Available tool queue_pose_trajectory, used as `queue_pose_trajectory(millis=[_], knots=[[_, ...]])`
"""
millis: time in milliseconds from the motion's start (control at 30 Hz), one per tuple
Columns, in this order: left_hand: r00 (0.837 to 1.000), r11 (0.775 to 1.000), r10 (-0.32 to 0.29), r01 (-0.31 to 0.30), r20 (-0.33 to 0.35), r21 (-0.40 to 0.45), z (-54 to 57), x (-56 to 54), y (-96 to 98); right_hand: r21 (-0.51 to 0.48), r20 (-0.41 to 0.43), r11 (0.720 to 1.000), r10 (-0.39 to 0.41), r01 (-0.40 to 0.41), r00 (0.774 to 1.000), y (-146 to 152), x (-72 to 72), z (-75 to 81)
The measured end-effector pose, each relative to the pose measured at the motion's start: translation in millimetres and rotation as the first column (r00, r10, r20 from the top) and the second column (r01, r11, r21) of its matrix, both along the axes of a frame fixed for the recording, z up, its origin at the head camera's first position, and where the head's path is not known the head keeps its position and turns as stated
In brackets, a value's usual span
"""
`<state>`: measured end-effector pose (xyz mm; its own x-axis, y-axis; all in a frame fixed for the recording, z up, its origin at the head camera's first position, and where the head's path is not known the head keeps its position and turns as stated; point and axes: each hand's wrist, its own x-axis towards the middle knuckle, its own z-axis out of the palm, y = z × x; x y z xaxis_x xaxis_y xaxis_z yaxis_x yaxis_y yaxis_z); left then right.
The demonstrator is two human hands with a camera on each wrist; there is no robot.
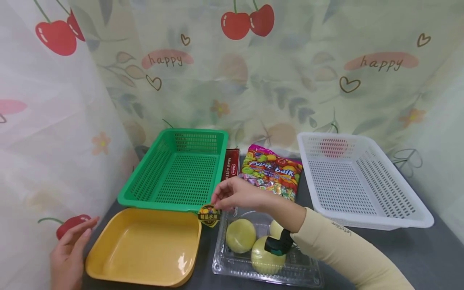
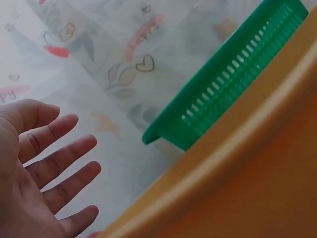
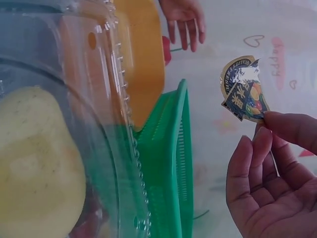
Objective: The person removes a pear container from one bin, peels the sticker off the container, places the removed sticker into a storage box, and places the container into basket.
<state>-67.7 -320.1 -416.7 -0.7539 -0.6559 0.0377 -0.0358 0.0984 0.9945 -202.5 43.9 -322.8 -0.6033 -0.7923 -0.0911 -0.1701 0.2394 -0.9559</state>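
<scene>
Between thumb and fingertips my right hand [image 1: 237,195] pinches a small black and gold fruit sticker [image 1: 209,215], held up near the corner where the green basket [image 1: 172,206] and the yellow basin [image 1: 145,245] meet. The right wrist view shows fruit pictures and lettering on the sticker [image 3: 244,89]. Below my right forearm lies a clear plastic clamshell box [image 1: 268,278] with several round pale yellow fruits [image 1: 241,235] in it. At the left, my left hand [image 1: 70,255] is beside the basin's left rim, fingers spread and nothing in them [image 2: 44,173].
A white basket [image 1: 348,217] stands at the right. Behind the clamshell box lie a colourful candy bag [image 1: 272,169] and a dark red package [image 1: 230,163], partly hidden by my right hand. Printed curtains [image 1: 203,80] hang behind and to the left of the dark table [image 1: 398,249].
</scene>
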Motion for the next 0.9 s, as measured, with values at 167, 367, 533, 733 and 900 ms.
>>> queue_pose_trajectory(millis=[167,367,533,733,900], knots=[[0.998,0.994,-0.068,0.069,-0.007,0.081,-13.8,-4.0,-12.4,0.001,-0.002,1.0,-0.013,0.013,1.0,-10,-2.6,0.4],[0.986,0.977,-0.161,0.154,0.033,0.149,-29.4,-6.6,-21.1,-0.004,0.012,1.0,-0.008,0.008,1.0,-21,-4.3,0.0],[0.978,0.961,-0.209,0.202,0.016,0.187,-34.9,-6.8,-22.9,-0.003,0.033,1.0,-0.022,0.022,0.999,-26,-3.5,1.5],[0.97,0.956,-0.242,0.239,-0.007,0.171,-35.0,-6.8,-21.4,-0.016,0.048,1.0,-0.013,0.014,0.999,-32,-4.0,1.6],[0.966,0.958,-0.258,0.251,0.027,0.14,-35.4,-6.5,-20.3,-0.018,0.065,1.0,-0.008,0.009,0.998,-41,-7.1,-1.6]])
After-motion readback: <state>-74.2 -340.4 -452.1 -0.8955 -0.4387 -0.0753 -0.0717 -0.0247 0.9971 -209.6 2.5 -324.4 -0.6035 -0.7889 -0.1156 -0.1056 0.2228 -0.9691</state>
